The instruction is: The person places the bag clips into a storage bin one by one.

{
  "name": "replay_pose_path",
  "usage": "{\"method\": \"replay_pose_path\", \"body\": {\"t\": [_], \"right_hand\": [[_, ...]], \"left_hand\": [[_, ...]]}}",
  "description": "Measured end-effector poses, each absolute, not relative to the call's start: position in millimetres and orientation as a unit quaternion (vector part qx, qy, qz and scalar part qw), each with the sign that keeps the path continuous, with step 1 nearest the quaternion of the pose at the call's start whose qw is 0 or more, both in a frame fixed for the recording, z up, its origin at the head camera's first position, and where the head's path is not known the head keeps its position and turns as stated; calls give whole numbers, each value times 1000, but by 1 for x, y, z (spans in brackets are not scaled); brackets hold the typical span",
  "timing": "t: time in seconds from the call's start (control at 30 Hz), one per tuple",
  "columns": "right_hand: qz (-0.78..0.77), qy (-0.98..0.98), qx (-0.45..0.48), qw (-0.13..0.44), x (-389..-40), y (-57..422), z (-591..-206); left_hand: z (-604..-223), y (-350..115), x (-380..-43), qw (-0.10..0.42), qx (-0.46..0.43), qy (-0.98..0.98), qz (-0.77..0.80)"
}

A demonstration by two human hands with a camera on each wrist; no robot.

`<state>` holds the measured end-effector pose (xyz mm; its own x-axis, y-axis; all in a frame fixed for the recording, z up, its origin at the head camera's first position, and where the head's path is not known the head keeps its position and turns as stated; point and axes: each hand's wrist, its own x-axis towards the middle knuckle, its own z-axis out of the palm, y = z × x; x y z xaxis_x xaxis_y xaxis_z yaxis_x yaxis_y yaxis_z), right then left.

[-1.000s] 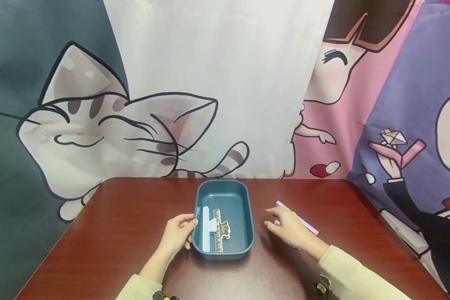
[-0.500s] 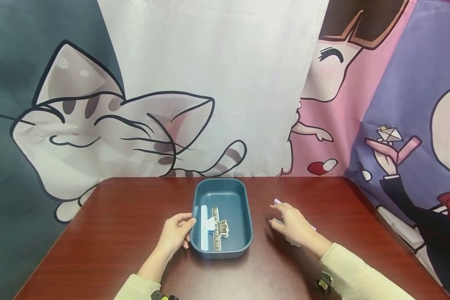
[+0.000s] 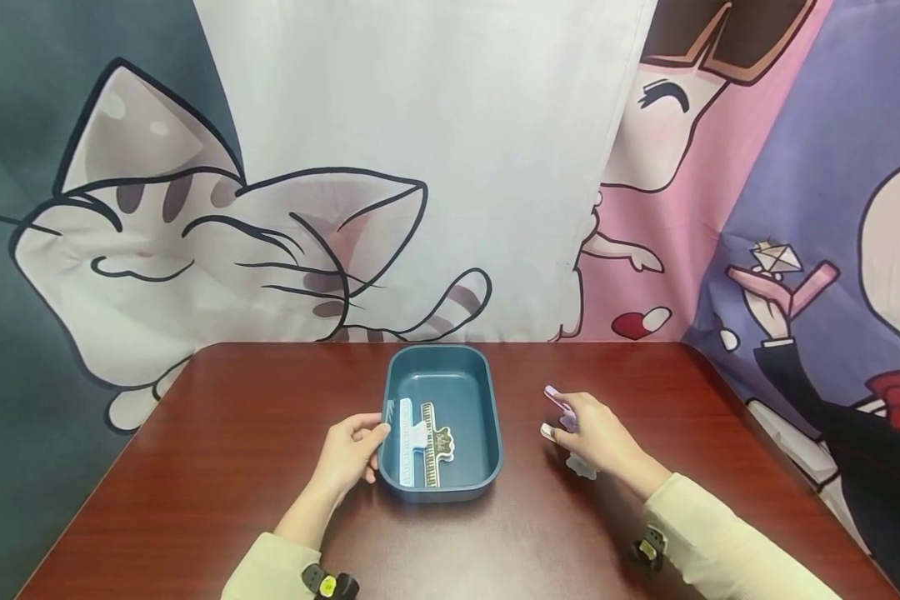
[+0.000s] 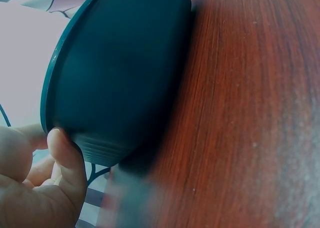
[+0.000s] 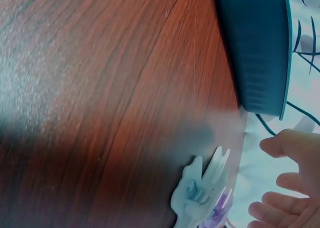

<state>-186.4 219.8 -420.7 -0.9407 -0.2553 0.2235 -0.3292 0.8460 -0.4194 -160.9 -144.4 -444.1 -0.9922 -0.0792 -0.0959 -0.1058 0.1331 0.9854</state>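
Observation:
My left hand point(image 3: 348, 446) pinches the left rim of a dark blue rectangular box point(image 3: 468, 450), thumb on the outside top edge. Inside the box lie a light blue long clip point(image 3: 406, 454) and a white long clip with a piano-key pattern point(image 3: 445, 444), side by side. My right hand point(image 3: 603, 437) is over two more long clips on the table, fingers spread loosely and apart from them in the right wrist view. One is a white clip point(image 5: 192, 195); the other is a purple clip point(image 5: 218, 213), just behind it. In the head view the hand covers much of both.
The reddish-brown wooden table point(image 3: 217, 467) runs back to a printed cloth backdrop point(image 3: 450, 208) with a cartoon cat. The box stands near the table's far edge, with the two loose clips to its right.
My right hand has shifted right and now covers more of the purple clip, while the white clip's handle has come into sight. The left hand stays on the box rim.

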Motion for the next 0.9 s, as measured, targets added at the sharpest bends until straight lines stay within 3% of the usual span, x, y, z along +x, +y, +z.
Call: {"method": "replay_pose_path", "body": {"t": [0.9], "right_hand": [[203, -968, 132, 69, -193, 235, -430]], "left_hand": [[-443, -144, -160, 10, -62, 749, 660]]}}
